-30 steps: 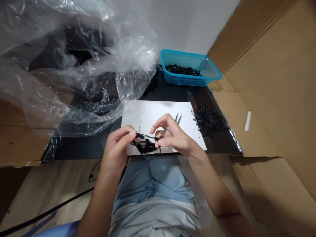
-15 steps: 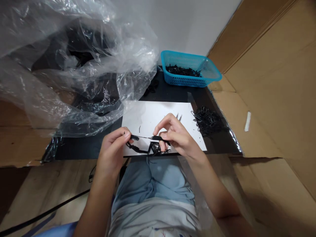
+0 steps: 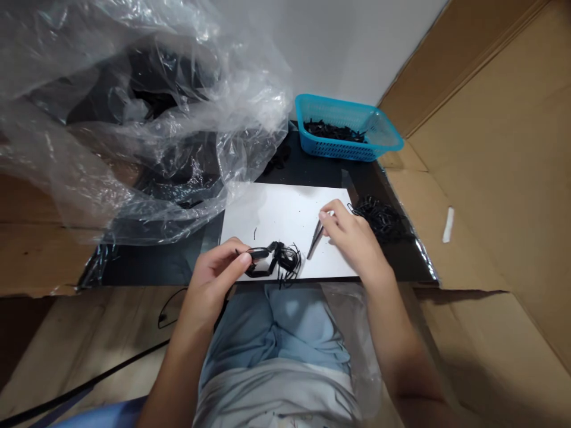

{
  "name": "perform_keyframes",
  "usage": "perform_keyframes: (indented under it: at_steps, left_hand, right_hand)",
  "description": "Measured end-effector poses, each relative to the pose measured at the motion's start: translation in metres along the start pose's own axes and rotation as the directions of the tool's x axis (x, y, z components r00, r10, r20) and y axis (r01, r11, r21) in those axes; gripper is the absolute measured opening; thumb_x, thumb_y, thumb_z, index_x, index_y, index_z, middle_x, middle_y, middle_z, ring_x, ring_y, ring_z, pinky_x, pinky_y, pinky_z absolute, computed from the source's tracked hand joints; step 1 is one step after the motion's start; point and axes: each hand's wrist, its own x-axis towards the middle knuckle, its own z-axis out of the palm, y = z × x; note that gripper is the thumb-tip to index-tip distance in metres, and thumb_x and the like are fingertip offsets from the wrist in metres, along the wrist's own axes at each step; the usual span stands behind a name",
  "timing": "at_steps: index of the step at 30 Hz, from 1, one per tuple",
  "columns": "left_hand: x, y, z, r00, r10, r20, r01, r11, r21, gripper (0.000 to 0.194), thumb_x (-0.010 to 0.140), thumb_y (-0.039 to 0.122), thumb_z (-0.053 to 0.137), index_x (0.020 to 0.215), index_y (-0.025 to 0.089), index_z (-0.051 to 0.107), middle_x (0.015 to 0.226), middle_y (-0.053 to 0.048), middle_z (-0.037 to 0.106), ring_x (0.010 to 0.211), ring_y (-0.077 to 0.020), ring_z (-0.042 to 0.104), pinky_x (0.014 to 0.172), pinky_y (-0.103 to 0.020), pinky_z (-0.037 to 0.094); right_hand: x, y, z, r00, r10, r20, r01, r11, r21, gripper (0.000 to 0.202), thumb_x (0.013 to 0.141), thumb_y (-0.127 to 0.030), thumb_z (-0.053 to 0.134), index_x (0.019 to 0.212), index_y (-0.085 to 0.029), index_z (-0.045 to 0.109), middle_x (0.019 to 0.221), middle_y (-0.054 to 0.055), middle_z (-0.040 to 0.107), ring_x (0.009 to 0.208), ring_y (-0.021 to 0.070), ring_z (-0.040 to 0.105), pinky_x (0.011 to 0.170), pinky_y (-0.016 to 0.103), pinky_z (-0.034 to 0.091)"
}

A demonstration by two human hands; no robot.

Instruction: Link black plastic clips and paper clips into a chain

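Observation:
My left hand [image 3: 225, 261] is closed, thumb and fingers pinching a small black oval piece [image 3: 257, 254]. From it hangs a linked chain of black parts [image 3: 263, 273], ending in a bunch of thin black strands [image 3: 289, 260] over the front of the white sheet [image 3: 276, 205]. To the right, my right hand [image 3: 345, 229] is pinched around slim dark tweezers [image 3: 314, 242], their tips pointing down towards the sheet. The tweezers are apart from the black strands. A short black scrap [image 3: 255, 233] lies on the sheet near my left hand.
A heap of black loops [image 3: 379, 219] lies right of the sheet on the dark table [image 3: 321, 169]. Behind stands a blue basket [image 3: 348, 148] with black pieces in it. Crumpled clear plastic [image 3: 178, 137] spreads at left; cardboard walls [image 3: 499, 131] rise at right.
My right hand has let go of the black handle-like piece near my left hand, moved right, and taken hold of the tweezers. My left hand has shifted right with the black oval piece.

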Motion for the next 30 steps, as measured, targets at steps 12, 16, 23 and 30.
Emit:
perform_keyframes:
  at_steps: [12, 16, 23, 30]
  left_hand:
    - [0.004, -0.006, 0.013, 0.998, -0.002, 0.070, 0.013, 0.987, -0.158, 0.024, 0.083, 0.036, 0.066, 0.069, 0.018, 0.062, 0.068, -0.002, 0.051, 0.067, -0.0155, 0.046, 0.061, -0.025, 0.034]
    - [0.004, -0.009, 0.014, 0.998, -0.030, 0.052, 0.037, 0.990, -0.138, 0.022, 0.081, 0.035, 0.067, 0.068, 0.017, 0.062, 0.067, -0.002, 0.051, 0.064, -0.0155, 0.046, 0.059, -0.026, 0.035]
    - [-0.001, -0.018, 0.012, 0.999, 0.018, 0.044, -0.017, 0.999, -0.028, 0.018, 0.084, 0.030, 0.065, 0.070, 0.018, 0.062, 0.068, -0.002, 0.053, 0.064, -0.0159, 0.048, 0.060, -0.028, 0.034]
    - [-0.002, -0.017, 0.015, 0.993, 0.114, 0.007, -0.115, 0.992, 0.051, 0.012, 0.084, 0.019, 0.062, 0.072, 0.019, 0.064, 0.065, 0.000, 0.053, 0.062, -0.0149, 0.047, 0.058, -0.028, 0.033]
  right_hand:
    - [0.006, 0.042, 0.004, 0.994, 0.096, 0.060, -0.113, 0.834, 0.540, 0.014, 0.072, -0.024, 0.048, 0.078, -0.022, 0.060, 0.053, -0.002, 0.049, 0.052, 0.0158, 0.049, 0.052, 0.027, 0.036]
    - [0.002, 0.045, 0.001, 0.999, 0.034, -0.031, 0.016, 0.392, 0.920, 0.008, 0.074, -0.032, 0.057, 0.076, -0.025, 0.054, 0.053, -0.006, 0.033, 0.043, 0.0116, 0.027, 0.038, 0.023, 0.024]
    - [-0.024, 0.014, 0.017, 0.996, -0.075, -0.050, 0.056, 0.076, 0.996, 0.009, 0.086, -0.035, 0.061, 0.082, -0.026, 0.059, 0.038, -0.010, 0.030, 0.033, 0.0080, 0.012, 0.030, 0.019, 0.016]
    - [-0.049, -0.018, 0.046, 0.954, -0.066, -0.293, 0.294, 0.394, 0.871, 0.029, 0.088, -0.059, 0.050, 0.086, -0.033, 0.062, 0.063, 0.001, 0.049, 0.062, 0.0194, 0.050, 0.053, 0.034, 0.043]
